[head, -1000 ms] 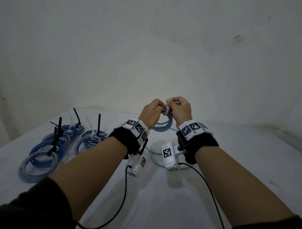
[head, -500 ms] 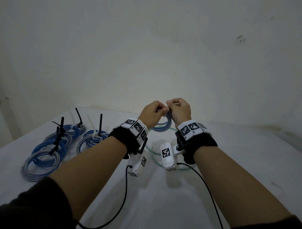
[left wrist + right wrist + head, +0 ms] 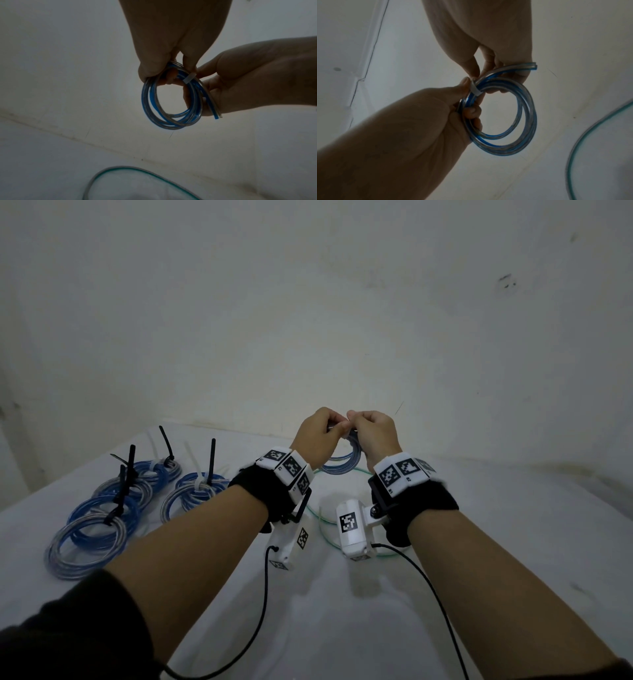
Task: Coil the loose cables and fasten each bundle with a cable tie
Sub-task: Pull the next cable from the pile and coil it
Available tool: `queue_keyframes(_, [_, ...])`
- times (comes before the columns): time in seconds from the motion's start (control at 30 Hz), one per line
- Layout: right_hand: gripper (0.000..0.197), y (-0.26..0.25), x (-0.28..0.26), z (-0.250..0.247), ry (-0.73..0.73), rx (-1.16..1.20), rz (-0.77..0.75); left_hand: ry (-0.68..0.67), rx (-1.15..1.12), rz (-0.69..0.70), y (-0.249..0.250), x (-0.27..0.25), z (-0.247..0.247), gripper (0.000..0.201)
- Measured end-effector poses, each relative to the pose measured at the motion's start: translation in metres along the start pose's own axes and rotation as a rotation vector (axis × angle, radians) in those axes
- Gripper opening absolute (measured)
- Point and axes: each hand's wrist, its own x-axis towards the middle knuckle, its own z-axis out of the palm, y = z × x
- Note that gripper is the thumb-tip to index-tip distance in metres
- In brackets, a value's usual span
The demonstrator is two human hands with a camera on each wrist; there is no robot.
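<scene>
Both hands are raised at frame centre above the white table point(image 3: 479, 542). Left hand point(image 3: 317, 436) is gripping the blue-and-clear cable coil point(image 3: 171, 108); right hand point(image 3: 373, 433) is pinching the white cable tie point(image 3: 188, 78) wrapping the coil's top. Tied blue coils point(image 3: 102, 515) are lying lower left.

From your head view, both fists cover the top of the blue cable coil point(image 3: 342, 465); the white cable tie point(image 3: 188, 78) around it does not show there. At the wrists, your left hand point(image 3: 173, 37) and right hand point(image 3: 479, 29) run off the top edge. The tie's head and tail are hidden behind fingertips, so whether it is locked cannot be told. The green cable point(image 3: 120, 169) is cut by the lower edge, and by the right edge point(image 3: 590, 129), blurred.
</scene>
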Motion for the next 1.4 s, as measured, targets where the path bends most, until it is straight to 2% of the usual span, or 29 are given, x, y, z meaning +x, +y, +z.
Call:
queue_keyframes(0.13, [0.017,0.000,-0.001,0.001,0.038,-0.026,0.008,-0.052,0.046,0.009,-0.001,-0.001,0.001,0.009])
queue_keyframes(0.43, [0.025,-0.002,-0.001,0.001,0.053,-0.047,0.061,-0.093,0.136,0.056,0.001,0.001,0.000,0.013])
queue_keyframes(0.53, [0.031,-0.004,-0.001,0.000,0.043,-0.037,0.019,-0.069,0.087,0.018,0.003,0.002,-0.002,0.016])
queue_keyframes(0.7, [0.026,-0.005,-0.004,0.000,-0.054,-0.024,-0.006,-0.001,0.004,-0.062,0.002,0.005,-0.002,0.008])
queue_keyframes(0.9, [0.024,-0.007,-0.003,0.003,-0.031,-0.019,0.044,-0.066,0.084,0.022,-0.001,0.004,-0.003,0.010])
queue_keyframes(1.13, [0.025,-0.004,-0.001,0.010,-0.004,-0.044,0.077,-0.089,0.132,0.052,-0.003,0.003,-0.008,0.011])
queue_keyframes(1.27, [0.023,-0.004,-0.003,0.013,0.008,-0.033,0.016,-0.059,0.092,0.035,-0.002,0.002,-0.013,0.011])
queue_keyframes(1.4, [0.026,-0.005,-0.007,0.013,-0.072,-0.048,-0.032,0.014,0.061,-0.018,-0.004,0.002,-0.017,0.009])
